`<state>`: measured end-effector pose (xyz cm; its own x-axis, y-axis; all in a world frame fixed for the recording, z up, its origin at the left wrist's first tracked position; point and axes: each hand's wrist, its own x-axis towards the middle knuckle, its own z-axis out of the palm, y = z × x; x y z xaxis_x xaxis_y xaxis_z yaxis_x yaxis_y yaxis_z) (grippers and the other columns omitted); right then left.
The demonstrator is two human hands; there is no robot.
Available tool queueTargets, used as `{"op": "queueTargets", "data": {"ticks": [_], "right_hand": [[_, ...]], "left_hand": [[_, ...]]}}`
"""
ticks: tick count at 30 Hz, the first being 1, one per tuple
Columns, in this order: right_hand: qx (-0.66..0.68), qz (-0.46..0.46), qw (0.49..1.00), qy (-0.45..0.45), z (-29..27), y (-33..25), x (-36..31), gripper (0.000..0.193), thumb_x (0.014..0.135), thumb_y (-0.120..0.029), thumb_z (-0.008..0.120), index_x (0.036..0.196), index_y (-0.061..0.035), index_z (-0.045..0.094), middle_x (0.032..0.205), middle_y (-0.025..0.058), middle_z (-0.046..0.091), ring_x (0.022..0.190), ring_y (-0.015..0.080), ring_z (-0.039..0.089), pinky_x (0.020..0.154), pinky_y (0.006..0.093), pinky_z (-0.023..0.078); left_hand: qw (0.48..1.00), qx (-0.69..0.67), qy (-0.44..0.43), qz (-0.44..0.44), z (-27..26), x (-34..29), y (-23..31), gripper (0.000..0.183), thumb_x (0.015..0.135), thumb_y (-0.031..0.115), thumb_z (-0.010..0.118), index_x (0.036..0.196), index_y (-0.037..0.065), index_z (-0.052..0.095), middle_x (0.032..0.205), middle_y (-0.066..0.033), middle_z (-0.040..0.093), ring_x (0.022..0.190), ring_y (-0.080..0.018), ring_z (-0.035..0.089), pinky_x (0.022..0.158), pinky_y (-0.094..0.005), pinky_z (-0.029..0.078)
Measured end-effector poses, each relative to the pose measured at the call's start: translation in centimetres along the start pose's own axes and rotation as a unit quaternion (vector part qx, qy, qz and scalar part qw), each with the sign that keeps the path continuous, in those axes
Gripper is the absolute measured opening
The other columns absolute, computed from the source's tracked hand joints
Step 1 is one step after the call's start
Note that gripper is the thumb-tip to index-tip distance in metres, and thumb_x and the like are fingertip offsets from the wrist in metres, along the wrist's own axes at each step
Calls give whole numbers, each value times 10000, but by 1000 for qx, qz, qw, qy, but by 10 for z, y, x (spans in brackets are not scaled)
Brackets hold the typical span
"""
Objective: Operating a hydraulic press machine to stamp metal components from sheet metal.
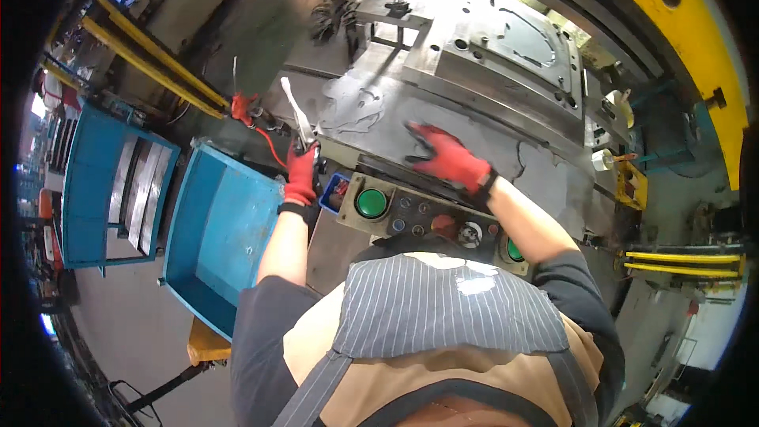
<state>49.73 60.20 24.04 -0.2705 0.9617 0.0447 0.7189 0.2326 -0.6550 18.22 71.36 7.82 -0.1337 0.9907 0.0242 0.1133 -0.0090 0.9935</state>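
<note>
My left hand [301, 172], in a red glove with dark fingertips, is closed around the lower end of a long, pale, narrow piece [296, 107], which points up and away. Its exact kind does not show. My right hand [447, 156], gloved the same way, has its fingers spread over the grey press bed [490, 128] and holds nothing. Whether it touches the bed I cannot tell. Beyond it stands a heavy steel die [498, 63] with holes and a curved recess. Between the hands and the die, a shiny irregular grey patch [354, 104] shows on the bed.
A control panel with green push-buttons [371, 203] lies close before my body. At left are a blue metal bin [229, 225], a blue rack [95, 182] and yellow bars [150, 55]. A red hose [271, 148] hangs near my left hand. The yellow press frame [696, 39] curves at right.
</note>
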Motion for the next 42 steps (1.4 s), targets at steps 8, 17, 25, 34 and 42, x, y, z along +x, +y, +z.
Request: {"op": "queueTargets", "data": {"ticks": [8,17,25,34,42], "right_hand": [[-307,-33,949,-57,71,8,183,1214,416,-484,779,1369,-111,125,1352,272,209,1254,428,199,999,520,223],[-309,91,946,-42,89,6,177,1167,439,-463,769,1363,-91,161,1130,223,449,1018,379,465,876,411,384],[-312,143,938,-44,96,-11,159,1193,432,-498,768,1373,-145,127,1296,300,281,1221,448,248,963,520,270],[-317,127,940,-9,88,-8,161,1122,415,-515,758,1339,-126,254,1055,207,441,971,346,453,800,436,406],[-353,88,931,-32,79,13,168,1220,406,-537,766,1371,-147,131,1300,269,299,1228,444,242,984,564,213]], "left_hand": [[993,96,69,15,18,30,-41,406,704,124,695,1061,7,539,938,-81,622,838,-159,567,754,-283,441],[999,26,7,-41,20,17,30,449,712,207,682,1079,2,523,982,-134,608,876,-211,564,798,-309,416],[999,13,-19,-29,19,22,25,476,695,171,692,1103,3,514,1007,-122,598,857,-201,565,792,-302,426],[999,21,-31,-19,29,26,12,518,711,136,673,1163,1,459,1003,-109,604,856,-177,579,770,-282,440],[996,71,-50,10,29,39,3,488,709,161,688,1129,5,493,999,-106,607,893,-183,564,804,-296,428]]}}
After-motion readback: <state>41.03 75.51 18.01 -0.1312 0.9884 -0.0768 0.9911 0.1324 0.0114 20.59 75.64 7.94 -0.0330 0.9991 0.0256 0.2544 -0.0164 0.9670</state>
